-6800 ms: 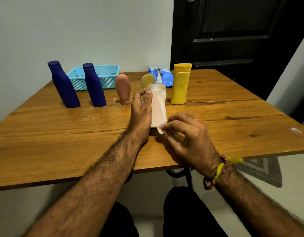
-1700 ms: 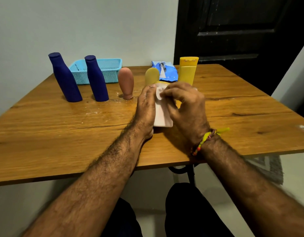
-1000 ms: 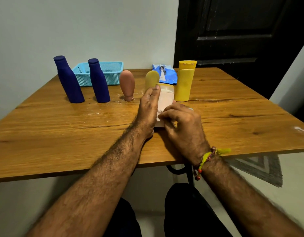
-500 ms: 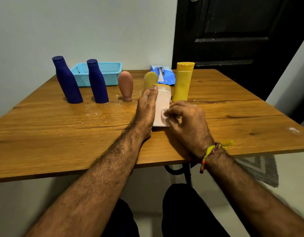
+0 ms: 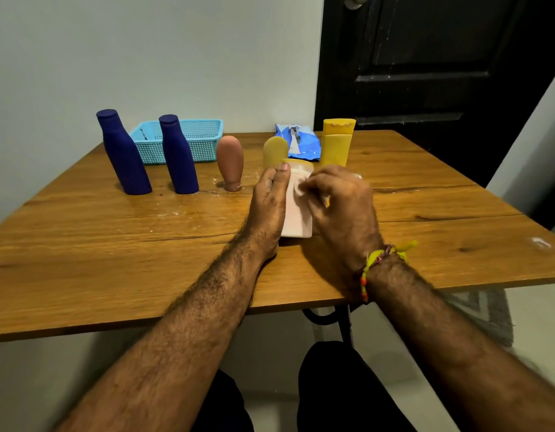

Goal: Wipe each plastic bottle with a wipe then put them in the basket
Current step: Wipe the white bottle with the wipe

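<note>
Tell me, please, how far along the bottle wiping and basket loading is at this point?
Done: no bottle shows in the blue basket. In hand: the left hand holds the pale pink bottle upright on the table while the right hand rubs a white wipe near its cap. Left: two dark blue bottles, the brown and two yellow ones.
</note>
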